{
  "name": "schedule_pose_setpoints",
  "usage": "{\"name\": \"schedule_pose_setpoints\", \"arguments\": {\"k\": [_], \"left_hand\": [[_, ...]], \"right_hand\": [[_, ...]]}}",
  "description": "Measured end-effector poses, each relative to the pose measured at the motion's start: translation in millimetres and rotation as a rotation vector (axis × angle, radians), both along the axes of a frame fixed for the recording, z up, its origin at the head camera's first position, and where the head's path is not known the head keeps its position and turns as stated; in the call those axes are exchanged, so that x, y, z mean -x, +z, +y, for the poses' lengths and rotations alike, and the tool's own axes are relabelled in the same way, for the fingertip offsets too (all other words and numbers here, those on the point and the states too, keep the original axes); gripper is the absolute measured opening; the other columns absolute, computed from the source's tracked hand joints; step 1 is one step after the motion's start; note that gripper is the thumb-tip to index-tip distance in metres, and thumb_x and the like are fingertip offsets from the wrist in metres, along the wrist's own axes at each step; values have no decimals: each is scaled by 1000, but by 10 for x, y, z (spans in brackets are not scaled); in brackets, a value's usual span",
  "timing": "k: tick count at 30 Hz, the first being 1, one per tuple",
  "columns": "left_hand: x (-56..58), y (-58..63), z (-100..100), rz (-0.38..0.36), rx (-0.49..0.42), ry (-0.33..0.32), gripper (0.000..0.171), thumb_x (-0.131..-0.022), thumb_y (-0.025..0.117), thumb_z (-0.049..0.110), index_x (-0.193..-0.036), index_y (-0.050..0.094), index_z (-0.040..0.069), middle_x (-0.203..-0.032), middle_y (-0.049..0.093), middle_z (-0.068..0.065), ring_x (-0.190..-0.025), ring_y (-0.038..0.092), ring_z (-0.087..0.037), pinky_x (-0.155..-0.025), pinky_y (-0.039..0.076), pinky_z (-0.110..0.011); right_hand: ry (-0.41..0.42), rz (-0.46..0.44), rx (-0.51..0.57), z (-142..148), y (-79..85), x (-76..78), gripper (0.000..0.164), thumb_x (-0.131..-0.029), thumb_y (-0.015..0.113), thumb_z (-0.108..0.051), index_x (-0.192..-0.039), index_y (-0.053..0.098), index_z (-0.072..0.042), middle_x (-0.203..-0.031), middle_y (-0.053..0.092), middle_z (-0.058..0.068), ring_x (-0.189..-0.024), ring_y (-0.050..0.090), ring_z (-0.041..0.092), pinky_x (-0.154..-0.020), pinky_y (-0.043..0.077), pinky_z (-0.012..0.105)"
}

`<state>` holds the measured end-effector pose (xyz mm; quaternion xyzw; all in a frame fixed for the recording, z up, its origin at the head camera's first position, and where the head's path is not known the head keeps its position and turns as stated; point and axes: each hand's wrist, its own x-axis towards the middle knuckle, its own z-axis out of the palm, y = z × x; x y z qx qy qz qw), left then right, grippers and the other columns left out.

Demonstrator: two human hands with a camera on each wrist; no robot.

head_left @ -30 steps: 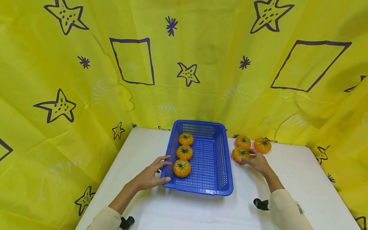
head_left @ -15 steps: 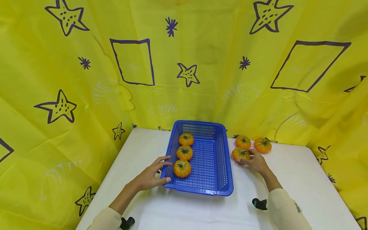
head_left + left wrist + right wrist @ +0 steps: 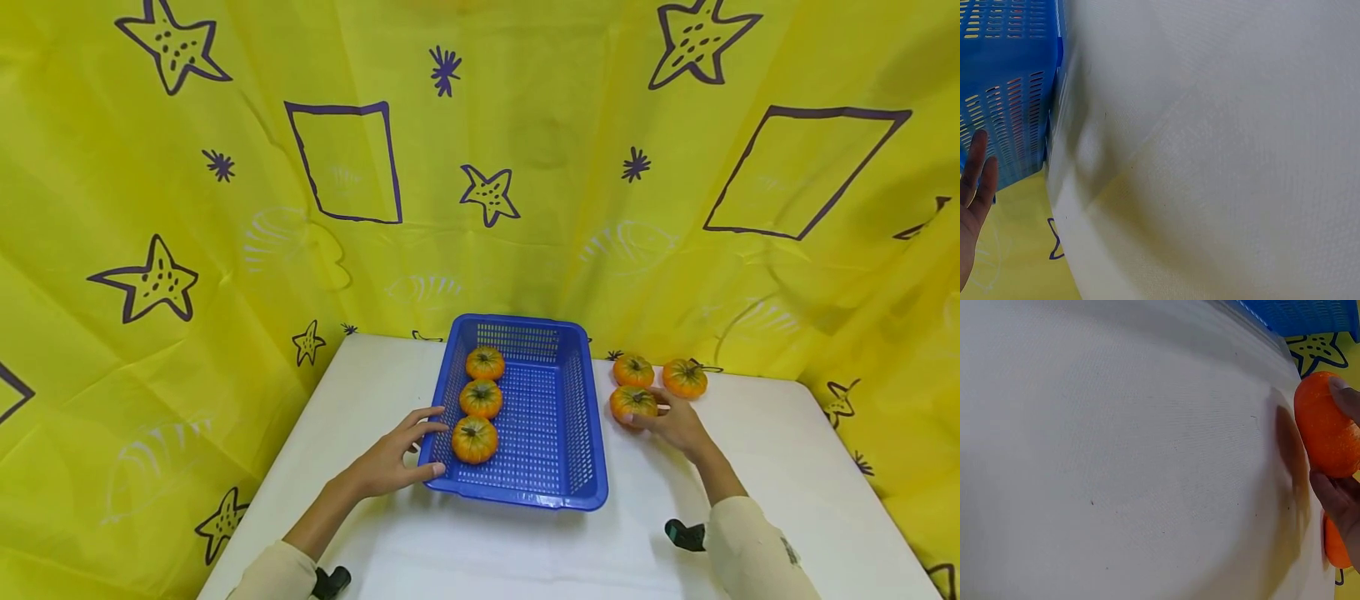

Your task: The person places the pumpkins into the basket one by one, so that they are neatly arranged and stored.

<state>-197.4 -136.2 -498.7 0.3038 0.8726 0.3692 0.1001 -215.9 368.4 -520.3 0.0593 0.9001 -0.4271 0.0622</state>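
Note:
A blue plastic basket (image 3: 528,498) stands on the white table, with three small orange pumpkins in a row along its left side: a far one (image 3: 485,363), a middle one (image 3: 481,399) and a near one (image 3: 475,440). My left hand (image 3: 396,460) rests at the basket's left rim, thumb by the near corner; in the left wrist view its fingers (image 3: 984,184) lie fairly straight beside the slotted wall. To the basket's right, my right hand (image 3: 675,423) holds another pumpkin (image 3: 631,405) between thumb and fingers. In the right wrist view this pumpkin (image 3: 1325,428) shows its shadow beside it on the table.
Behind the held pumpkin sit two more, one close to the basket (image 3: 633,370) and one farther right (image 3: 684,379). A yellow curtain (image 3: 555,267) with drawn stars and frames hangs along the table's back edge. Dark wrist devices (image 3: 686,535) show near the sleeves.
My right hand and the pumpkin it holds have shifted very slightly to the right. My left hand, the basket and the other pumpkins stay where they were.

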Motion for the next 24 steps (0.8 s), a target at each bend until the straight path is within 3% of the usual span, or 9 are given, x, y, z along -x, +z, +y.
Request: {"name": "schedule_pose_setpoints", "arguments": {"k": [9,15,24], "left_hand": [[1,-8,-1,-5,-5,0,59,-92,69,44,-142,54,18,-163,30,1,-138,47,-31,-96,56,-46],[-4,-10,2,-14,0,7,59,-92,70,43,-143,54,18,-163,29,1,-137,49,-31,-97,55,-46],[4,-11,-3,-10,0,1,59,-92,69,45,-142,54,18,-163,29,0,-137,48,-31,-97,55,-46]], "right_hand": [[73,2,0,16,156,-40,84,-90,76,-32,-148,33,13,-148,40,36,-125,49,50,-101,51,54],[90,-14,12,22,281,-39,91,-88,77,-36,-150,31,12,-148,42,34,-127,48,50,-101,50,55],[132,44,17,-71,558,-20,84,-90,75,-37,-151,35,5,-148,42,32,-128,47,52,-101,48,62]]}}
